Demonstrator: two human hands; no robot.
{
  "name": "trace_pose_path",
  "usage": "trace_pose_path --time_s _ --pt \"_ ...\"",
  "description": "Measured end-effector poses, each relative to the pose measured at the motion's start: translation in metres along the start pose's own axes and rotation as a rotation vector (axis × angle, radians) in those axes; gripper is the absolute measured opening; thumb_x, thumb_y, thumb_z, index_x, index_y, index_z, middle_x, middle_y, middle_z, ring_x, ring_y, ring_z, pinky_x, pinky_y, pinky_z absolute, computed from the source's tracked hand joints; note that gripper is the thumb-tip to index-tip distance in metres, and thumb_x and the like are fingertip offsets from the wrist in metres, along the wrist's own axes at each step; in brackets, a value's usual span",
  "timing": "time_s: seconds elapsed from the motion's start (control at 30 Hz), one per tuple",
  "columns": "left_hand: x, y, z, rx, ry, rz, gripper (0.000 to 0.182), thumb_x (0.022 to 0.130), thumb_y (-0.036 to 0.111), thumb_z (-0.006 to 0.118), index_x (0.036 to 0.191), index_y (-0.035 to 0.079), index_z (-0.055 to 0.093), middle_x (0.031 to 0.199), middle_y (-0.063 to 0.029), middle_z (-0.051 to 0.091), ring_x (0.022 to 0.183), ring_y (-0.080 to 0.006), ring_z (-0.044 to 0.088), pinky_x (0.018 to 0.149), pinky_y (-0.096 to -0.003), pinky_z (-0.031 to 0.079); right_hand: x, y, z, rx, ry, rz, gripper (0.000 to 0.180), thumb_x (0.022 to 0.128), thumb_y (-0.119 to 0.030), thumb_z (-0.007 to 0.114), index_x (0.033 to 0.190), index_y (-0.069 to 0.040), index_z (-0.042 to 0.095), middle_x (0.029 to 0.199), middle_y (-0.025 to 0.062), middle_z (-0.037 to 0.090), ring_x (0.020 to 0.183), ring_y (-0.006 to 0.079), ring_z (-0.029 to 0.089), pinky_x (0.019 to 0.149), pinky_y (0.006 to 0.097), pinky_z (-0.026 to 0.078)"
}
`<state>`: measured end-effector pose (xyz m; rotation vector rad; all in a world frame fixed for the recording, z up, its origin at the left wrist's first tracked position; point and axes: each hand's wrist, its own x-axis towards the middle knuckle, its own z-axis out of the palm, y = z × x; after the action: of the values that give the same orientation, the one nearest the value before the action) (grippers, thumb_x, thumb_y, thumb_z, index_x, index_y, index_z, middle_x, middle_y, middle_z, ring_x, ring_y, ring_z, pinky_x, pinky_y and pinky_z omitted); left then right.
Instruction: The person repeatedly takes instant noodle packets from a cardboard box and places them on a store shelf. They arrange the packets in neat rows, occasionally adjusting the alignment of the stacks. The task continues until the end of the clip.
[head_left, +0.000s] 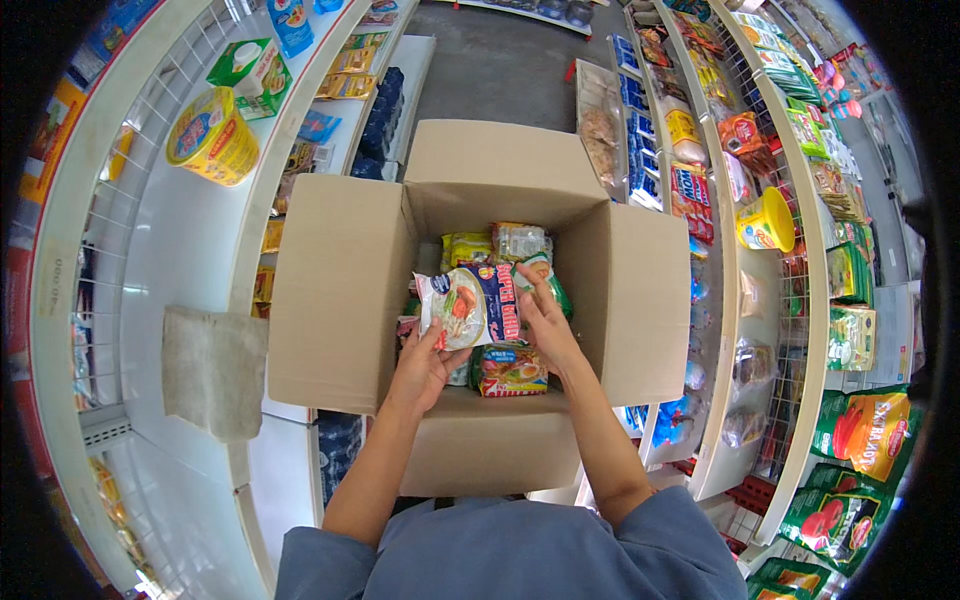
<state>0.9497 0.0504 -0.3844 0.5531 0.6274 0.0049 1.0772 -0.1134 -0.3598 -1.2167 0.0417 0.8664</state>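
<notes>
An open cardboard box (337, 292) with its flaps folded out stands before me, packets lying inside. Over its opening, my left hand (429, 369) holds the lower left edge of an instant noodle packet (469, 304) with a bowl pictured on it. At the packet's right end is my right hand (546, 319), fingers spread and touching or close to it; which, I cannot tell. Below the packet lies a red and yellow noodle packet (514, 369). A yellow packet (466, 249), a clear-wrapped packet (521, 241) and a green packet (551, 281) lie toward the far side.
Left, a white shelf (191, 240) bears a yellow tub (214, 139), a green and white carton (251, 79) and a grey cloth (214, 371). Shelves (806, 262) with packaged food and another yellow tub (765, 219) line the right. Grey floor (499, 67) shows beyond the box.
</notes>
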Motion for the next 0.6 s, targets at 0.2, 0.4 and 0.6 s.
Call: trace_pose_path --time_s 0.2,0.4,0.6 --pt "0.011 0.002 -0.010 0.101 0.119 0.093 0.044 0.097 0.030 0.053 0.133 0.008 0.042 0.120 -0.0092 0.057 0.100 -0.0188 0.060 0.085 -0.0317 0.049 0.030 0.016 -0.011 -0.305 0.103 -0.165 0.053 0.086 -0.007 0.065 0.134 -0.005 0.040 0.096 0.0028 0.065 0.082 0.0085 0.061 0.069 0.0232 0.049" --pt "0.035 -0.001 -0.054 1.250 0.098 0.265 0.049 0.088 0.018 0.060 0.131 0.001 0.045 0.133 -0.0184 0.047 0.118 -0.0265 0.052 0.093 -0.0381 0.048 0.071 0.022 -0.032 -0.955 0.404 -0.442 0.052 0.079 -0.013 0.067 0.128 -0.009 0.048 0.100 0.0167 0.067 0.087 0.0253 0.065 0.078 0.0351 0.049" --pt "0.033 -0.012 -0.048 1.904 0.117 0.132 0.052 0.078 0.007 0.062 0.127 0.001 0.046 0.132 -0.0240 0.041 0.115 -0.0399 0.051 0.091 -0.0485 0.048 0.070 0.016 -0.043 -1.253 0.452 -0.319 0.048 0.081 -0.017 0.066 0.125 -0.009 0.050 0.101 0.0198 0.066 0.089 0.0378 0.063 0.082 0.0423 0.049"
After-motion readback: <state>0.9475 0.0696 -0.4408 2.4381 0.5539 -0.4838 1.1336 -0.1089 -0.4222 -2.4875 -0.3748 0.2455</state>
